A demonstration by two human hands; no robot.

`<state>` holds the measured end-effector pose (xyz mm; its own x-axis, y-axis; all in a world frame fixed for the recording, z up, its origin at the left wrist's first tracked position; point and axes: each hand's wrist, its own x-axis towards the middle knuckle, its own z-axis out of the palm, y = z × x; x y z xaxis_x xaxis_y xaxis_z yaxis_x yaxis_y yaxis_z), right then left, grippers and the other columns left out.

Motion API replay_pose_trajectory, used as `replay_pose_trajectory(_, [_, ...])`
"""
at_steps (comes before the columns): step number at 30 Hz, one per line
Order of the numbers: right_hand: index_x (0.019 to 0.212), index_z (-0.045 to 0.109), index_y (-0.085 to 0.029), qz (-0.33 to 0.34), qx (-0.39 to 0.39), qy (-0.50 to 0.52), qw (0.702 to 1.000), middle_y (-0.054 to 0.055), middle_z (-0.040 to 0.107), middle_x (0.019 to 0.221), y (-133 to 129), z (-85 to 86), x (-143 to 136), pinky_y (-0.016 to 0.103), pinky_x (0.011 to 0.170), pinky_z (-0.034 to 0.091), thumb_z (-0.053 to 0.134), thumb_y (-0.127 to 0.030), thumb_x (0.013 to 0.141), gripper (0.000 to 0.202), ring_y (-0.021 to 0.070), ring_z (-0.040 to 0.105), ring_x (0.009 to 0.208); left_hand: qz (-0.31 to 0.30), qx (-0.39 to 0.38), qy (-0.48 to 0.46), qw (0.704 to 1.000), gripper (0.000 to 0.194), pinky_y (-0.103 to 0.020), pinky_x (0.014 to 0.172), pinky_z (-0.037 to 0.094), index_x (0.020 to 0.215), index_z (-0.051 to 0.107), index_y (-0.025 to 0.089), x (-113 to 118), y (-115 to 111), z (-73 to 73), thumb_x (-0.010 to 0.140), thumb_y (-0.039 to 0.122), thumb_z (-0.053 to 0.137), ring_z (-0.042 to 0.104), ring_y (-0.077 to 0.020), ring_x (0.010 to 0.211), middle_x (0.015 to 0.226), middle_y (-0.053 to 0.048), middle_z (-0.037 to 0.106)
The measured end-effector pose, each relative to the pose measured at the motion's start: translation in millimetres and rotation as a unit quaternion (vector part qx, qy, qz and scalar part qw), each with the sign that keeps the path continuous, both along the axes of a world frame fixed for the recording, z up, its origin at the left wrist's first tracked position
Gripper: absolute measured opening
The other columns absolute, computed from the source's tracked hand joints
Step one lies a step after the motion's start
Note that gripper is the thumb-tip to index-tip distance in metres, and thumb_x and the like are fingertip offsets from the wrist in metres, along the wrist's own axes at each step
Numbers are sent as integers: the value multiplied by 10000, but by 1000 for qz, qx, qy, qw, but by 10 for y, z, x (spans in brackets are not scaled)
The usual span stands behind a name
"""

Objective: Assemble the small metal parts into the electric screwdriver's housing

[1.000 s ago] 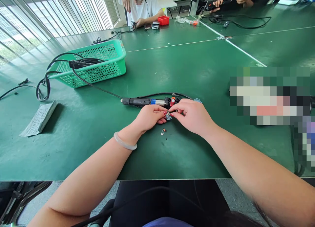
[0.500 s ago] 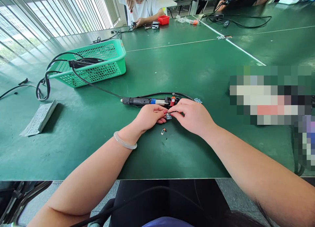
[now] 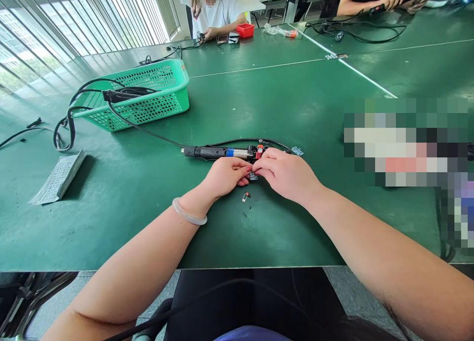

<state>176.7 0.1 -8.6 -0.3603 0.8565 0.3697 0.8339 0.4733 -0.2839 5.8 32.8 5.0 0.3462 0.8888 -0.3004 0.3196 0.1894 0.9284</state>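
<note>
My left hand point(image 3: 226, 175) and my right hand point(image 3: 287, 173) meet fingertip to fingertip near the middle of the green table. Between them shows a small patterned piece point(image 3: 253, 176), pinched by my left fingers. The fingers of my right hand are closed too, but what they pinch is too small to name. Just beyond the hands lies a black cylindrical tool point(image 3: 207, 152) with a blue band and a red part point(image 3: 258, 152). A second patterned piece point(image 3: 297, 151) is on the table beyond my right hand. Nearer to me lies a small metal-and-orange bit point(image 3: 246, 197).
A green basket point(image 3: 148, 108) with black cables stands at the back left. A folded paper point(image 3: 61, 178) lies at the left. Two people work across the table point(image 3: 229, 94), near a red box point(image 3: 245, 30). Blurred items point(image 3: 403, 151) are at the right.
The fingers of my right hand have drawn slightly closer to my left fingertips. At the back right, the other person's hands have moved to the right with a dark tool.
</note>
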Motion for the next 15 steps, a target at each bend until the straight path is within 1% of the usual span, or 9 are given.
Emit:
replay_pose_trajectory(5, [867, 707, -231, 8, -4, 11, 1000, 15, 620, 884, 17, -26, -10, 259, 571, 373, 493, -202, 906, 219, 132, 573, 706, -9, 3, -4, 1000, 79, -214, 578, 500, 802, 693, 109, -3, 6, -10, 818, 105, 616, 578, -70, 530, 627, -17, 652])
replay_pose_trajectory(9, [873, 700, -220, -11, -4, 29, 1000, 25, 636, 930, 26, -26, -37, 263, 587, 386, 492, -173, 895, 215, 144, 589, 740, -4, 4, -6, 1000, 80, -225, 588, 506, 799, 689, 111, -3, 16, -13, 822, 107, 612, 583, -74, 534, 635, -17, 654])
replay_pose_trajectory(12, [887, 692, -217, -29, 1, 61, 998, 30, 636, 919, 30, -2, -36, 263, 598, 394, 511, -175, 886, 185, 155, 590, 766, 0, 1, -8, 1000, 93, -228, 589, 511, 805, 682, 105, 2, 19, -16, 835, 108, 595, 584, -75, 530, 630, -17, 651])
replay_pose_trajectory(15, [842, 690, -213, -29, -3, 95, 995, 28, 629, 865, 20, 48, 7, 262, 607, 397, 537, -180, 874, 160, 151, 576, 747, -2, -2, -7, 1000, 108, -226, 595, 515, 829, 684, 102, 1, 21, -28, 846, 109, 578, 584, -72, 533, 634, -17, 651])
